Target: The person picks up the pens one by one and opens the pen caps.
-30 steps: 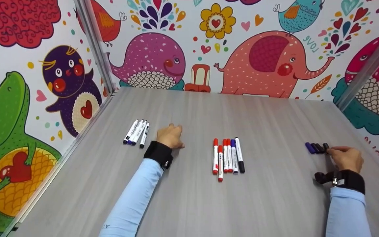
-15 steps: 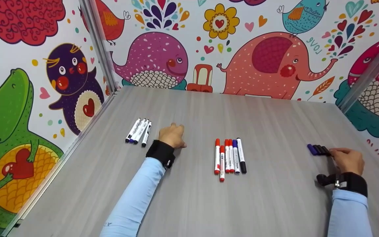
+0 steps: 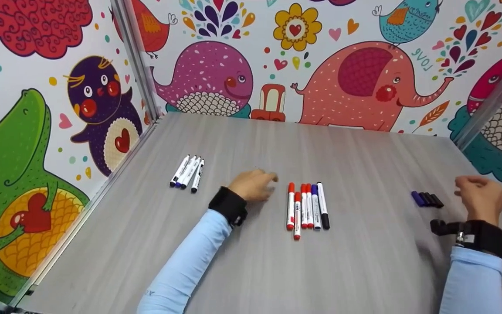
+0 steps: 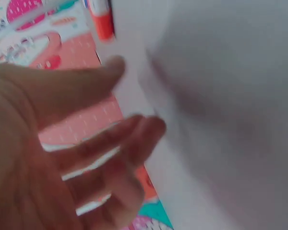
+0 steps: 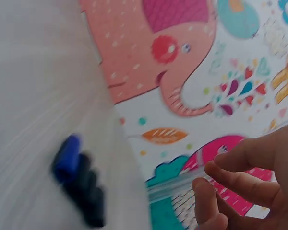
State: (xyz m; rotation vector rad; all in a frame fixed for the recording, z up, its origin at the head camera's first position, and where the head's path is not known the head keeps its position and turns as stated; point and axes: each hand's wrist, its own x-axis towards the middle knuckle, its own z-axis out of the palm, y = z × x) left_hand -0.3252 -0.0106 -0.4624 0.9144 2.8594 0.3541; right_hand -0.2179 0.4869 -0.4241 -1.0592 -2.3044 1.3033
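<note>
My left hand (image 3: 253, 185) is over the table, between two groups of markers, its fingers loosely bent with nothing between them. Just right of it, a row of capped markers (image 3: 307, 207) lies side by side, with red, blue and black caps. In the left wrist view, one red-ended marker (image 4: 103, 24) shows beyond the thumb. My right hand (image 3: 479, 198) hovers at the right, holding nothing; thumb and fingertips are near each other in the right wrist view. Left of it lies a short row of loose marker caps, one blue cap (image 3: 417, 199) and several black caps (image 3: 432, 200).
Several white markers (image 3: 188, 173) without caps lie together at the left of the grey table (image 3: 242, 270). Walls with cartoon animals (image 3: 351, 87) close off the back and sides, with metal strips (image 3: 135, 61) at the corners.
My left hand has moved right, toward the capped markers. My right hand has let go of the black cap at the end of the cap row and moved up and right.
</note>
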